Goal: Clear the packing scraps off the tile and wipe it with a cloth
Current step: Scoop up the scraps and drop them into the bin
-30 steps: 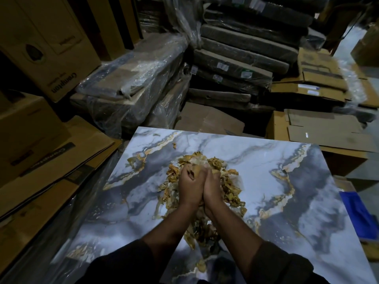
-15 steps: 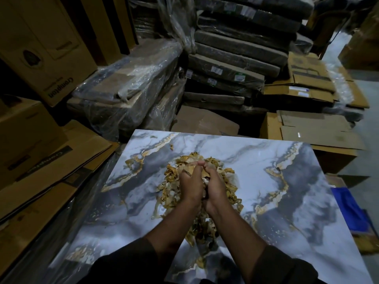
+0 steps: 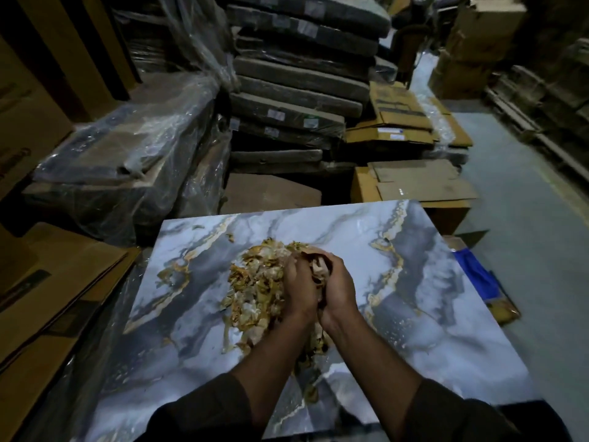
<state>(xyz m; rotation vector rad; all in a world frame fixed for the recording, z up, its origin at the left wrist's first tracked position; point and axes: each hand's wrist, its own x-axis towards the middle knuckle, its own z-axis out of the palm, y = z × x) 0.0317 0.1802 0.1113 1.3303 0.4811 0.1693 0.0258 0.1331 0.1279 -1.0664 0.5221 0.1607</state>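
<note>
A glossy tile [image 3: 414, 330] carries a marble pattern: pale blue-white clouds, dark grey swirls and thin gold veins. At its middle lies a heap of packing scraps [image 3: 255, 282], tan, golden yellow and off-white. Beside the tile's right edge is a bright blue sheet [image 3: 475, 275]. Brown cardboard boxes [image 3: 411, 183] stand beyond the far edge, near a stack of dull grey-brown wrapped packs [image 3: 296, 90].

Two bare forearms in view, left hand [image 3: 298, 290] and right hand [image 3: 339, 287] ungloved. No rings, watch or bands visible. Dark sleeves on both arms, left sleeve [image 3: 204, 409] and right sleeve [image 3: 452, 409], pushed up and bunched short of the wrists. Fabric reads dark brown-black in the dim light, plain, no markings visible.
</note>
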